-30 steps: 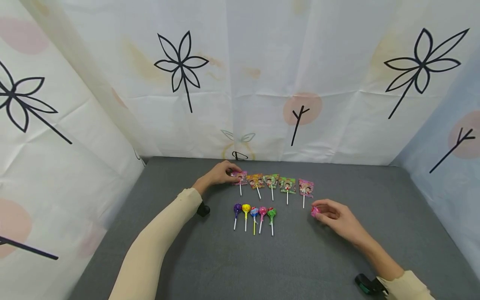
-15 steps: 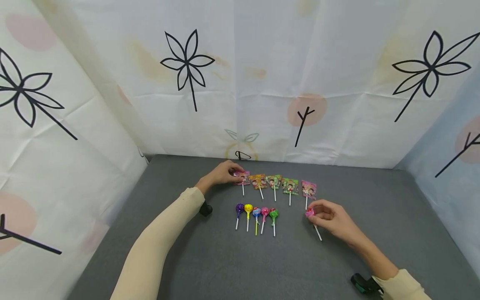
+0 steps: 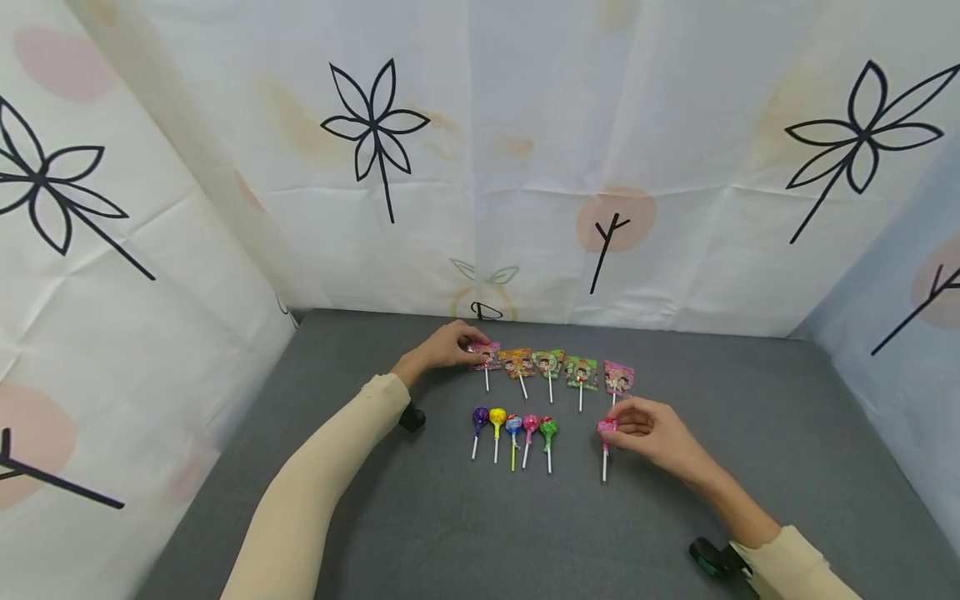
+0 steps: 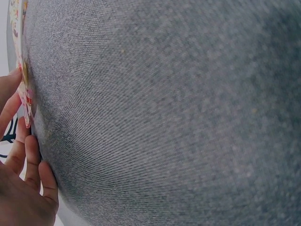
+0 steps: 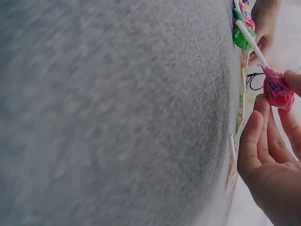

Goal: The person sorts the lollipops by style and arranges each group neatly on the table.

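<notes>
Head view: R hand [image 3: 652, 433] pinched pink lolly [image 3: 606, 427] by its wrapped head, stick pointing toward viewer, low over grey mat [image 3: 450, 533]. Sat right of front row [image 3: 513, 429] of five round lollies (purple, yellow, blue, pink, green), with a gap after the green one. L hand [image 3: 442, 346] rested at far-left end of back row [image 3: 551, 367] of five flat lollies, fingers curled onto the pink flat pack [image 3: 483, 356]. Patterned curtain [image 3: 480, 167] behind.

L wrist view: mostly mat, blurred. Fingers [image 4: 28, 160] seen at left edge, touching flat pack's edge [image 4: 23, 89]; looked like a light hold, grip itself not fully visible.

R wrist view: thumb and fingers [image 5: 263, 136] closed round pink lolly head [image 5: 277, 92], stick [image 5: 249, 40] running off toward green lolly [image 5: 241, 38].

Judged step: placing pink lolly as sixth in front row. Next move likely needed: shift left to sit just beside green, keep stick parallel with the others, lower flat, then release without nudging neighbours.
</notes>
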Tool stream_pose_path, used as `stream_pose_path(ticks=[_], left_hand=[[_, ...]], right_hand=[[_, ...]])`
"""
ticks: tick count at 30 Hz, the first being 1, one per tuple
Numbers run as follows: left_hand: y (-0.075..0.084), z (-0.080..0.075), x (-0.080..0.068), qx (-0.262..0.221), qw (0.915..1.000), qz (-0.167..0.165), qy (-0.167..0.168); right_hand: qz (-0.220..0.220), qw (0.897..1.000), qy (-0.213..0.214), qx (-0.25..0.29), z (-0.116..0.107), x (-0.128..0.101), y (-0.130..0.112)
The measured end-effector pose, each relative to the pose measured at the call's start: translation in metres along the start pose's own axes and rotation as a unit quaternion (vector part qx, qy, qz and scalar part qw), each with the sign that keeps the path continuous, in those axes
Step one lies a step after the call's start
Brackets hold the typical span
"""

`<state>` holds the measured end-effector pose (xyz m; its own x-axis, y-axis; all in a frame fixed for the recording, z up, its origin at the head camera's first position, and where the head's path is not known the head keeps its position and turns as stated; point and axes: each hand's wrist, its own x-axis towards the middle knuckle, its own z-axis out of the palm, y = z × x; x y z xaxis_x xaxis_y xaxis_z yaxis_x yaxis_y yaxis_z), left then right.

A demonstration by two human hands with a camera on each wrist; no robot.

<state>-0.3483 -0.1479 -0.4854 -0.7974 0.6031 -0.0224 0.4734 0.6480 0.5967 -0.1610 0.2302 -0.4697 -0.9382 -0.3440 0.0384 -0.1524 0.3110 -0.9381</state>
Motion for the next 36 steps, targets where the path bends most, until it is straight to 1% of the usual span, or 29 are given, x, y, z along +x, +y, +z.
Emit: stream_pose_path(ticks=[3, 11, 18, 23, 28, 34, 36], left_hand=[[0.000, -0.001, -0.001, 0.000, 1.0000, -0.004, -0.001], [0.000, 0.001, 0.001, -0.003, 1.0000, 0.007, 0.001], [0.002, -0.001, 0.000, -0.006, 1.0000, -0.005, 0.003], [0.004, -0.002, -0.002, 0.000, 1.0000, -0.001, 0.003], [0.004, -0.001, -0.001, 0.004, 1.0000, -0.002, 0.003], [0.002, 0.000, 0.000, -0.002, 0.9999, 0.013, 0.006], [0.002, 0.000, -0.001, -0.003, 1.0000, 0.007, 0.005]], right_hand=[[-0.001, 1.000, -0.006, 0.005, 0.002, 0.005, 0.000], [-0.028, 0.999, -0.027, 0.010, 0.007, 0.015, -0.001], [-0.035, 0.998, -0.042, 0.041, 0.015, 0.021, -0.003], [-0.053, 0.996, -0.051, 0.051, 0.020, 0.025, -0.004], [-0.064, 0.996, -0.056, 0.029, 0.024, 0.030, -0.004], [-0.077, 0.995, -0.070, 0.004, 0.025, 0.034, -0.003], [-0.080, 0.994, -0.077, 0.001, 0.026, 0.035, -0.003]])
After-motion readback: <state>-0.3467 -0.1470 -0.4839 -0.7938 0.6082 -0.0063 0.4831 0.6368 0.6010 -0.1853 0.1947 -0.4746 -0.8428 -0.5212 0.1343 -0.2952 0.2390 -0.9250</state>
